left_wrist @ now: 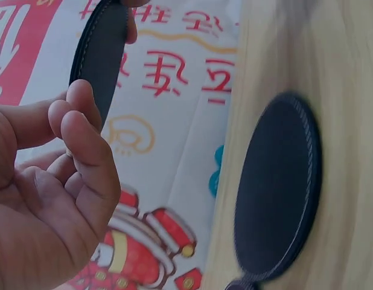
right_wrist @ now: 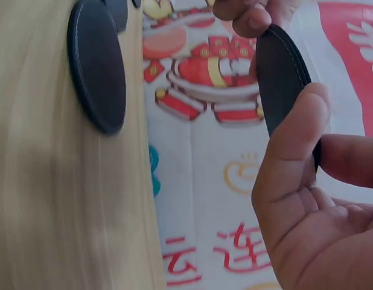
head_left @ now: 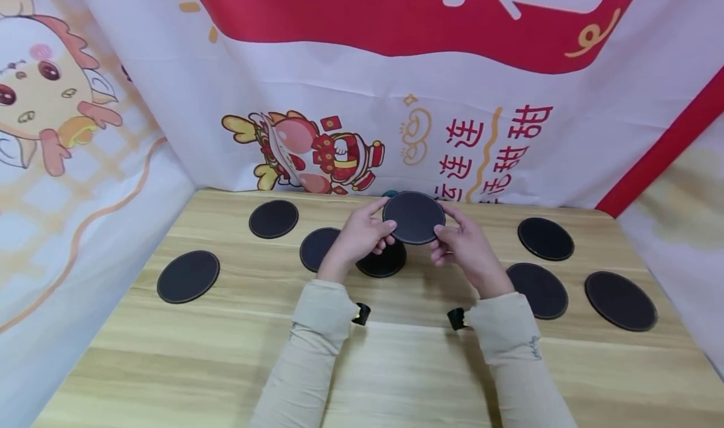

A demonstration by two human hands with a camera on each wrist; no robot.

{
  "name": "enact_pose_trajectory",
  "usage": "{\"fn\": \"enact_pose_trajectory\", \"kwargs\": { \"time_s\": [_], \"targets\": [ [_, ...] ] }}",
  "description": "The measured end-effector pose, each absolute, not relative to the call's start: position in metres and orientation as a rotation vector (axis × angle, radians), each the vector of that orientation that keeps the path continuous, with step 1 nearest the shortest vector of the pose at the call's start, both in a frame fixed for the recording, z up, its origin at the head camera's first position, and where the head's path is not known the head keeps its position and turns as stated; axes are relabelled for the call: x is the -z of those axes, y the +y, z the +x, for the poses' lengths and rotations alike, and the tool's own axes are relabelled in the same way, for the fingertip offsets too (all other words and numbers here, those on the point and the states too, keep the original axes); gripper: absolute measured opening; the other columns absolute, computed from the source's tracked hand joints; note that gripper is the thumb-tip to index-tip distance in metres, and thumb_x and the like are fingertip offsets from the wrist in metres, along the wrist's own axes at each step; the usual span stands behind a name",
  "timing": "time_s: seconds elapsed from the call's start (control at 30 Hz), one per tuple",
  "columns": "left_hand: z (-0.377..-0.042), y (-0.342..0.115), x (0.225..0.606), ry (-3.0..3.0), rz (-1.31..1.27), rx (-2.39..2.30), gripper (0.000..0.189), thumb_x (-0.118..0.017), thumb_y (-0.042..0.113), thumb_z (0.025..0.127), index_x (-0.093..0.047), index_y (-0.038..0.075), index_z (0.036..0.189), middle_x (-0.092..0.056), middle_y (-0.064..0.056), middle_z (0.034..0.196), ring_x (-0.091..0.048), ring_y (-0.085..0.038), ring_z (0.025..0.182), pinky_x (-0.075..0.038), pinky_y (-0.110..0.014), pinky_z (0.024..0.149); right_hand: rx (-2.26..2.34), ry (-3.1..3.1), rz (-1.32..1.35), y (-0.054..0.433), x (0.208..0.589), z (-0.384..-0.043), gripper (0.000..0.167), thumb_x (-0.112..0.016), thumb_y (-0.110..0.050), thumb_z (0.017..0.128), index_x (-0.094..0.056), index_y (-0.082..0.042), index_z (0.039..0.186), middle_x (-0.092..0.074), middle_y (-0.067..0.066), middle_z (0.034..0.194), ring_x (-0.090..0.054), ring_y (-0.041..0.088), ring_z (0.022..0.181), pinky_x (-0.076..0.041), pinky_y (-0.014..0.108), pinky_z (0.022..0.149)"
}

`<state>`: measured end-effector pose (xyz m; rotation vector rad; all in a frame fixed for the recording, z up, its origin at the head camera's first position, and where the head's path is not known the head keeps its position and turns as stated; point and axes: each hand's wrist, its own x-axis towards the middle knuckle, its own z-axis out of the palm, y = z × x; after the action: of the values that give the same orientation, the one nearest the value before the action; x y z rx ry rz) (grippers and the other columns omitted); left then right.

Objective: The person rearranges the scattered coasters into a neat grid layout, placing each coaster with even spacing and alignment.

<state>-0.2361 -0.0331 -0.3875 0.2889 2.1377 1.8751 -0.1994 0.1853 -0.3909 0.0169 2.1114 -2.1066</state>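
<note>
A round black coaster (head_left: 414,217) with a stitched rim is held up above the far part of the table, pinched at its two sides. My left hand (head_left: 362,232) grips its left edge between thumb and fingers; the right hand (head_left: 465,247) does the same at the right edge. In the left wrist view the held coaster (left_wrist: 102,57) appears nearly edge-on, past the left fingers. The right wrist view shows the right thumb lying on the coaster (right_wrist: 280,78). Below the hands, another black coaster (head_left: 381,261) lies on the table, partly hidden by the left hand and the held coaster.
Several like coasters lie flat on the wooden table (head_left: 226,352): left ones (head_left: 188,277), (head_left: 274,219) and a partly covered one (head_left: 318,249); right ones include a coaster (head_left: 545,239) and another (head_left: 621,301). A printed cloth (head_left: 339,70) hangs behind the table.
</note>
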Motion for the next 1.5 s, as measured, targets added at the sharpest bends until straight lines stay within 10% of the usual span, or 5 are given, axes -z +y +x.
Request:
{"fn": "enact_pose_trajectory", "kwargs": {
  "time_s": [0.6, 1.07, 1.3, 1.5],
  "targets": [
    [-0.235, 0.004, 0.413, 2.063, 0.307, -1.774, 0.069, -0.056, 0.004, 0.103, -0.023, 0.019, 0.162, -0.066, -0.033, 0.098, -0.052, -0.014, 0.056, -0.049, -0.026, 0.054, 1.958, 2.117, 0.115, 0.229, 0.401, -0.206, 0.063, -0.048, -0.003, 0.104, -0.022, -0.012, 0.161, -0.065, 0.015, 0.075, -0.063, 0.016, 0.056, -0.057, 0.031, 0.056],
    [-0.233, 0.024, 0.429, 2.298, 0.393, -1.405, 0.078, -0.065, -0.001, 0.094, -0.023, 0.005, 0.16, -0.067, -0.011, 0.074, -0.057, -0.016, 0.054, -0.047, -0.027, 0.054, 1.763, 2.167, 0.16, 0.252, 0.421, -0.204, 0.063, -0.046, -0.003, 0.104, -0.022, -0.012, 0.161, -0.065, 0.017, 0.076, -0.062, 0.018, 0.058, -0.057, 0.034, 0.056],
    [-0.237, 0.017, 0.432, 2.475, 0.466, -1.038, 0.068, -0.072, 0.009, 0.092, -0.038, 0.005, 0.15, -0.066, -0.013, 0.108, -0.063, -0.021, 0.085, -0.05, -0.033, 0.079, 1.71, 2.119, 0.182, 0.251, 0.429, -0.204, 0.061, -0.045, -0.002, 0.104, -0.024, -0.012, 0.161, -0.062, 0.017, 0.075, -0.061, 0.019, 0.058, -0.056, 0.034, 0.056],
    [-0.238, 0.016, 0.439, 2.377, 0.403, -1.001, 0.069, -0.067, 0.011, 0.097, -0.031, 0.011, 0.155, -0.064, -0.009, 0.072, -0.057, -0.02, 0.053, -0.047, -0.032, 0.055, 1.686, 2.126, 0.179, 0.252, 0.433, -0.204, 0.061, -0.046, -0.001, 0.103, -0.024, -0.011, 0.16, -0.062, 0.015, 0.073, -0.062, 0.019, 0.058, -0.057, 0.034, 0.056]
  ]
}}
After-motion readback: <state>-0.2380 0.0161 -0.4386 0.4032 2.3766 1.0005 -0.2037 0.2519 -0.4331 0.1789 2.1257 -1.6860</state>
